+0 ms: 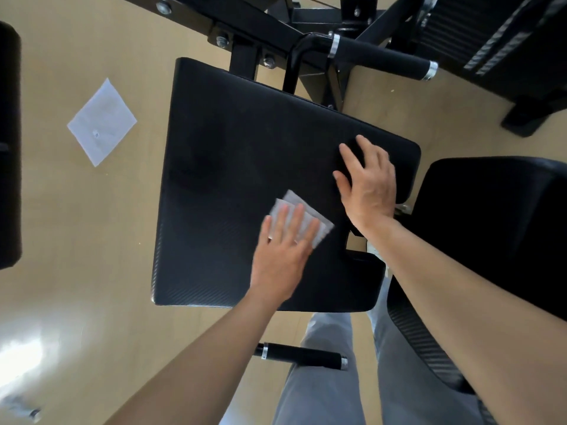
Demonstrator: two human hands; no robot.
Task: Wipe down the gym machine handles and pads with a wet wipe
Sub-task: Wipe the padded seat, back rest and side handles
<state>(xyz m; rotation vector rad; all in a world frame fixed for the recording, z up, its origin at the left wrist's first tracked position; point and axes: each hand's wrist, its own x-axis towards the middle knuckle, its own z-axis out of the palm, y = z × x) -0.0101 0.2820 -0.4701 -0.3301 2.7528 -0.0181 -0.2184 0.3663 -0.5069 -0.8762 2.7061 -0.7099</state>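
A large black pad point(245, 154) of the gym machine fills the middle of the view. My left hand point(283, 250) lies flat on its lower middle, straight fingers pressing a folded white wet wipe point(319, 227) against the surface. My right hand point(368, 182) rests flat on the pad's right side, fingers spread, holding nothing. A black foam handle point(380, 58) with metal rings juts out above the pad at the upper right. A second black handle point(302, 355) sits below the pad, near my legs.
A flat white wipe point(101, 122) lies on the tan floor point(76, 225) to the left. Another black pad point(491, 240) stands at the right, and one more point(9, 145) at the left edge. The black machine frame point(260, 29) crosses the top.
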